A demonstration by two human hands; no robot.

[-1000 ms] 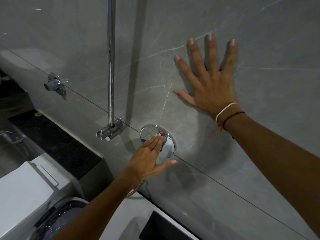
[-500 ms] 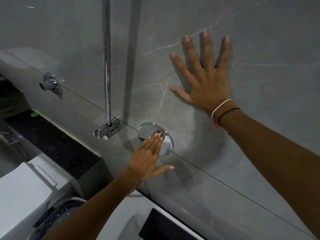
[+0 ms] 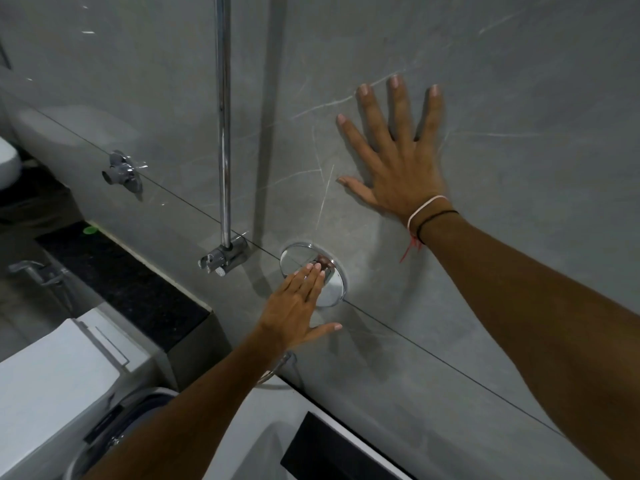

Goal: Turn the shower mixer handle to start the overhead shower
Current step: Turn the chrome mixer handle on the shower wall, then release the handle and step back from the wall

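The round chrome shower mixer plate (image 3: 298,255) is set into the grey tiled wall at mid-frame. My left hand (image 3: 294,308) lies over its lower half, fingers straight and together, thumb spread to the right; the fingertips touch the mixer handle (image 3: 324,262), which is mostly hidden under them. My right hand (image 3: 398,161) is pressed flat on the wall up and to the right of the mixer, fingers spread, holding nothing. Two thin bands sit on that wrist.
A vertical chrome shower pipe (image 3: 224,126) runs down to a bracket (image 3: 225,258) just left of the mixer. A chrome wall outlet (image 3: 121,173) is further left. A white toilet cistern (image 3: 62,372) and a black stone ledge (image 3: 128,289) lie below left.
Both hands keep their poses on the mixer and the wall. The view has shifted slightly, and the left fingertips sit a little lower on the chrome plate.
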